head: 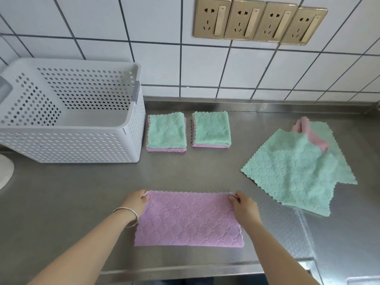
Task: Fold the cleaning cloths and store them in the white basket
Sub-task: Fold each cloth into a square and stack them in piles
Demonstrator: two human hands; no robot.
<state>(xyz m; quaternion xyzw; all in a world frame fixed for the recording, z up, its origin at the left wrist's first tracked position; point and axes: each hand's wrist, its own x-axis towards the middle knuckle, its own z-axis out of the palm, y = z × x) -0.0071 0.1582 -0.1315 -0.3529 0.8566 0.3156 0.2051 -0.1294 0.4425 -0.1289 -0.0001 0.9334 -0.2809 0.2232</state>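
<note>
At nine o'clock on the steel worktop (185, 171), the white basket (67, 112) is seen standing against the tiled wall, nothing visible inside it. Just beside it, toward eleven o'clock, two folded stacks are laid side by side: the left stack (167, 131) and the right stack (211, 129), each green on top with pink beneath. Down at six o'clock, a pink cloth (188, 220) is spread flat, folded into a long rectangle. Its far left corner is pinched by the left hand (135, 201), a bracelet (128, 215) worn at that wrist. Its far right corner is pinched by the right hand (243, 205), fingers curled over the edge. At three o'clock, a loose pile is lying unfolded: a green cloth (296, 171) on top, another pink one (308, 132) poking out at the far side. Four sockets (260, 21) are mounted on the wall at one o'clock.
</note>
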